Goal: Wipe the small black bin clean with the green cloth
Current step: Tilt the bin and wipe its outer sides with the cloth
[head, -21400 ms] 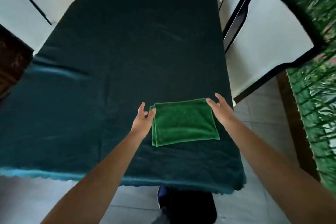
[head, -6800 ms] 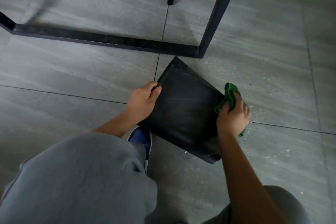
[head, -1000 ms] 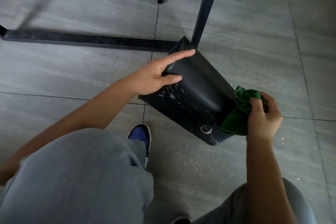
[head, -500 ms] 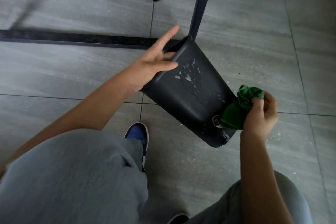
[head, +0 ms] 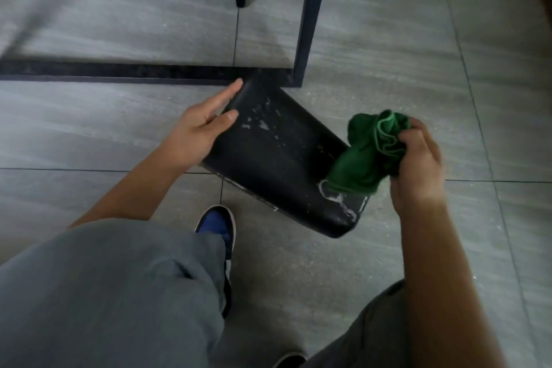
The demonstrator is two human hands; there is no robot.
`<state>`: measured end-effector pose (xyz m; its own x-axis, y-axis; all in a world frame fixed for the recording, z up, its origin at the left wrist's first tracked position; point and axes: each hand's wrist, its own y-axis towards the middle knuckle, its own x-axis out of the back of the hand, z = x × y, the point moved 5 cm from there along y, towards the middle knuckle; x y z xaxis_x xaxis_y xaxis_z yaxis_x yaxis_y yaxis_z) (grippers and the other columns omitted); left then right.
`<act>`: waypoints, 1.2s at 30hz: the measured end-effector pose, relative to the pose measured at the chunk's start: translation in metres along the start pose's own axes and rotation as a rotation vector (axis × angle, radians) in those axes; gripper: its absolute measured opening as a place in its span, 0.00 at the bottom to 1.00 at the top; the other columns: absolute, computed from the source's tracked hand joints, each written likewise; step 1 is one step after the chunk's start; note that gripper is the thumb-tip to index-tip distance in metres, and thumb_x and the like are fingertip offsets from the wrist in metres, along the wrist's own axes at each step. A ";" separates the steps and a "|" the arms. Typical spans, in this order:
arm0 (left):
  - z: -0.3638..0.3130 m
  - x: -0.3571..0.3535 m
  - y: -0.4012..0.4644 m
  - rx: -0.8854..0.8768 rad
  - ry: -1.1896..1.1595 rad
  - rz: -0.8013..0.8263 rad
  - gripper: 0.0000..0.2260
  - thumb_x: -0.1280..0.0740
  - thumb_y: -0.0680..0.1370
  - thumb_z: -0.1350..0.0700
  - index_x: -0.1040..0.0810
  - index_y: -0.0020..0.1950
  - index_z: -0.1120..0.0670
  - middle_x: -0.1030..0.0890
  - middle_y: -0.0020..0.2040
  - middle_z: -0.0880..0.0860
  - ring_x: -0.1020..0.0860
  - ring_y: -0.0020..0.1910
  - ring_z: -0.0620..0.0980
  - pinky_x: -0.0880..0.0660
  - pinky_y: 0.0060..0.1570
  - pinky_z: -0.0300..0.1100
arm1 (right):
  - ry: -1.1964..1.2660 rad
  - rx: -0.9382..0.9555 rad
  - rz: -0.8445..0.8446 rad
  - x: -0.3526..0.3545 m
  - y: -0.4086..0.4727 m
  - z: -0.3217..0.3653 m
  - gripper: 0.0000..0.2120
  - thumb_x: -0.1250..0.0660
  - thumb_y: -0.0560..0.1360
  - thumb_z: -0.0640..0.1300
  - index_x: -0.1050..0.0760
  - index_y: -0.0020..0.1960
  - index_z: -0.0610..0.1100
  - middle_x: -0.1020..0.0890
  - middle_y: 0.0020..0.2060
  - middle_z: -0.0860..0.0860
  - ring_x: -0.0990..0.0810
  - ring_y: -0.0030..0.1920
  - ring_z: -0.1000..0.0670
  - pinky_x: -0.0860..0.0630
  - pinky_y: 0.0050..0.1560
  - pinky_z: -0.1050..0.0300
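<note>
One black bin (tilted), left hand flat against it, right hand clutching one green cloth

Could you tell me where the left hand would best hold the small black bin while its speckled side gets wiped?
Probably the far upper end of the small black bin, approached from its left side, much as the left hand braces it now. The bin lies tipped over, so holding that end leaves the white-speckled face open to the green cloth bunched in the right hand.
</note>
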<state>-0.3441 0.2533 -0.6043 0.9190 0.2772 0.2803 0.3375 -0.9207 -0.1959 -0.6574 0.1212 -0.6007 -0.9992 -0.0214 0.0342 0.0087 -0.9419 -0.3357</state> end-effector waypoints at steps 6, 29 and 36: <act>0.022 0.015 -0.009 0.077 -0.065 -0.088 0.22 0.37 0.84 0.58 0.31 0.75 0.38 0.17 0.57 0.65 0.18 0.59 0.59 0.24 0.66 0.54 | -0.357 0.063 0.063 -0.006 -0.017 -0.022 0.20 0.42 0.80 0.38 0.19 0.63 0.54 0.16 0.52 0.56 0.19 0.52 0.59 0.23 0.44 0.63; 0.011 0.005 -0.013 0.033 -0.031 -0.142 0.18 0.40 0.85 0.56 0.29 0.75 0.53 0.20 0.64 0.45 0.21 0.61 0.35 0.25 0.63 0.33 | -0.535 0.310 -0.254 0.000 -0.041 -0.072 0.30 0.35 0.73 0.48 0.30 0.75 0.52 0.29 0.74 0.49 0.26 0.70 0.47 0.24 0.65 0.47; 0.002 -0.002 -0.014 0.001 -0.014 -0.125 0.17 0.43 0.86 0.51 0.26 0.74 0.51 0.18 0.64 0.46 0.21 0.63 0.41 0.24 0.64 0.38 | -0.563 0.443 -0.246 -0.084 -0.077 -0.076 0.27 0.33 0.72 0.45 0.25 0.71 0.50 0.32 0.77 0.44 0.35 0.77 0.37 0.35 0.71 0.26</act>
<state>-0.3506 0.2664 -0.6041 0.8722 0.3940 0.2897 0.4503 -0.8782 -0.1612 -0.5772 0.2209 -0.6494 -0.8044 0.1506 0.5746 -0.0777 -0.9857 0.1495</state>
